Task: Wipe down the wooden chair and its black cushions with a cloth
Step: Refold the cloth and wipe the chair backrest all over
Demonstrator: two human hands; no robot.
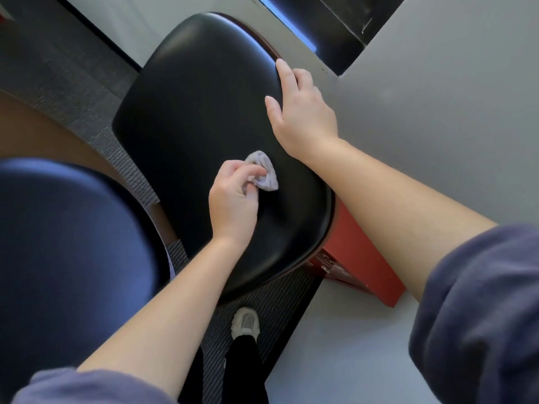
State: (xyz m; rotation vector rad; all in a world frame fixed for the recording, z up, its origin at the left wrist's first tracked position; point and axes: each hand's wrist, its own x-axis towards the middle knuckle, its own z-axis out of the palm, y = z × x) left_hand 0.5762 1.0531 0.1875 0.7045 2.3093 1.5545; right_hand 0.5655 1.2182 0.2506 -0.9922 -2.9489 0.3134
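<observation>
Wiping: left hand [233, 199] pinches a crumpled pale cloth [264, 172] against the cushion [198, 112]
Cushion: one in view, smooth black leather-like pad, rounded corners, long axis running from lower right to upper left
Chair [267, 39]: thin brown wooden rim shows along the cushion's far edge
Right hand [300, 112]: fingers spread, gripping the cushion's right edge
Sleeves: two, soft blue fleece, pushed up
Floor: dark ribbed carpet [271, 298], one pale shoe [246, 322], red box [358, 258] beside the chair
</observation>
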